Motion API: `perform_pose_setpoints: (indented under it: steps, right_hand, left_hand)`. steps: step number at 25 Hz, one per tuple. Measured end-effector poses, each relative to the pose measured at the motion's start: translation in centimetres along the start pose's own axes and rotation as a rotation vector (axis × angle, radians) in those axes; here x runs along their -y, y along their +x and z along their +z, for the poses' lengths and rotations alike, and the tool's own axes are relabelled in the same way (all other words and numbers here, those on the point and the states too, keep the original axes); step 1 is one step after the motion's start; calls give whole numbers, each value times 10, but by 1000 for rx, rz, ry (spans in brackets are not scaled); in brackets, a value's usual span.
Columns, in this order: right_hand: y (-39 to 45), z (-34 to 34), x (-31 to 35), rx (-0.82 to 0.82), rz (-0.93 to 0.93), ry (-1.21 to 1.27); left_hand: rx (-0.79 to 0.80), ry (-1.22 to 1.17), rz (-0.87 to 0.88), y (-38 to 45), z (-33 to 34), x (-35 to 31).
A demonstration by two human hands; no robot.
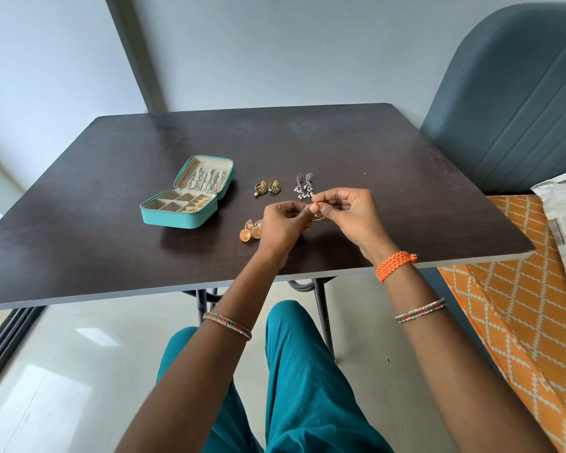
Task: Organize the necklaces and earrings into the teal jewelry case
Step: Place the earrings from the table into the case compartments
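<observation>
Both hands are up over the near middle of the table (406,178): left hand (283,223) and right hand (347,212) are each pinching the same small gold earring (317,218) between fingertips, can't make out much of it. Just left of them sit two gold jhumkas (251,231). Further back, green-gold studs (266,188) and silver drop earrings (304,186). The teal jewelry case (190,194) lies open toward the left, chains in its lid.
</observation>
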State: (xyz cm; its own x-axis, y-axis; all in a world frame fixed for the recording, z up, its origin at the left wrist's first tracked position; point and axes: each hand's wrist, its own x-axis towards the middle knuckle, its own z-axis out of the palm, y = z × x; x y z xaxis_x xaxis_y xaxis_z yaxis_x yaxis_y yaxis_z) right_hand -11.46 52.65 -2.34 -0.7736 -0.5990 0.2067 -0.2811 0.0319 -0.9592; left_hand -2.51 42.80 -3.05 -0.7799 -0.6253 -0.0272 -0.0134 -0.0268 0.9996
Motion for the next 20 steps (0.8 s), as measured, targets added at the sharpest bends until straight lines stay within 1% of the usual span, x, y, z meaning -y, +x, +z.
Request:
perform_pose_setpoints:
  steps: [2,4,5,8,9,11,13,15,17,20]
  right_hand:
    - [1,-3,2,26,17,-26]
    - [-1,-7,1,41,39,-44]
    - [-2,-8,0,36,53,-57]
    - [-3,-12,-10,-7,92,-197]
    - [-4,-12,-13,-2,95,-240]
    - [-4,-11,-18,12,85,-291]
    - [-4,-10,-20,2,65,-347]
    - [-2,-12,-21,14,64,-368]
    - [-1,-15,-22,30,83,-327]
    - [-1,-22,-19,-21,123,-193]
  left_hand:
    - [36,-36,-61,0,-2,-4]
    - [74,-18,-87,0,-5,-7]
    - [69,65,-72,0,-7,-7]
    - [-29,574,73,0,-8,-2]
    - [-64,700,100,-2,-6,-1]
    - [-101,809,104,-5,-1,2]
    - [-127,846,99,-5,2,3]
    - [-119,849,88,-3,2,3]
    - [-98,826,84,-3,0,2]
    - [-67,708,89,-4,-3,-1]
